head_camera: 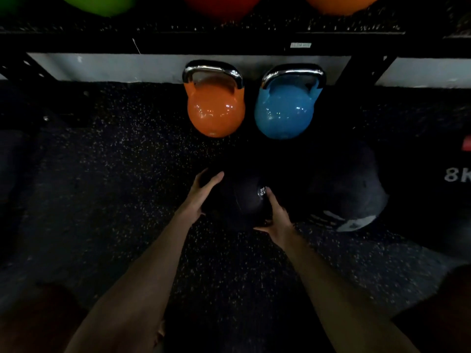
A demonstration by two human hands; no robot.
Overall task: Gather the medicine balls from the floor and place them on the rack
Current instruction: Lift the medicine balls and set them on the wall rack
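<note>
1. Reaching down, both bare forearms stretched toward a black medicine ball [239, 200] that sat on the speckled rubber floor [114, 161], about midway between the near edge of the view and the floor's far edge under the rack.
2. The left hand [204, 197] lay flat against the ball's left side, its fingers [214, 180] released and fairly straight, pressed along the curve and pointing toward the far edge.
3. The right hand [277, 217] pressed the ball's right side in the same way: fingers [270, 197] extended and not clenched, thumb spread across the ball's near underside.
4. A small white weight marking showed on the ball's top right, just beside the right fingertips; the number could not be read.
5. Whether the ball had left the floor could not be told in the dim light.
6. Beyond the ball, at the floor's far edge, an orange kettlebell [216, 108] and a blue kettlebell [284, 113] stood side by side, close but apart, their chrome handles toward the wall.
7. A second dark ball [344, 189] lay on the floor just to the right of the held one.
8. At the right edge a dark item marked "8K" [456, 174] was partly cut off.
9. The black rack [204, 39] ran across the top, its shelf carrying a green ball [102, 3], a red ball [224, 6] and an orange ball [341, 3], left to right.
</note>
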